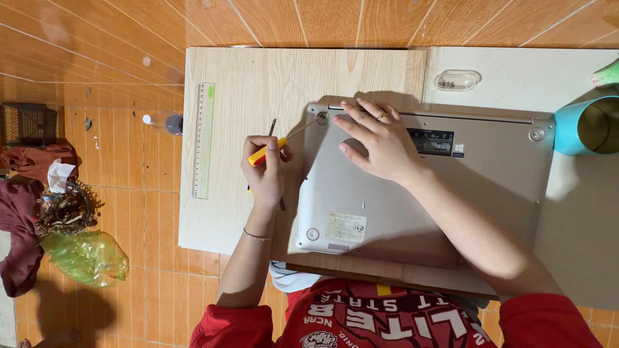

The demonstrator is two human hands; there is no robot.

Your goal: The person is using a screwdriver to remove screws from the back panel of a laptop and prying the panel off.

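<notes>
Left hand (264, 169) fingers are clamping a yellow-handled screwdriver (284, 138), tip sitting at the laptop's (412, 206) far-left corner screw. Right hand (382, 143) is lying flat on the upturned laptop, fingers apart. Laptop is lying mid-table (238, 212), ruler (204, 140) along the left edge.

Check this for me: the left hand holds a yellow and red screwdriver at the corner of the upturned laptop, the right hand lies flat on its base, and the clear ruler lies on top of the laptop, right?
Not quite. In the head view the clear ruler lies on the pale wooden board, left of the laptop, not on it. The rest holds: the left hand holds the screwdriver at the laptop's corner, and the right hand lies flat on its base.
</notes>
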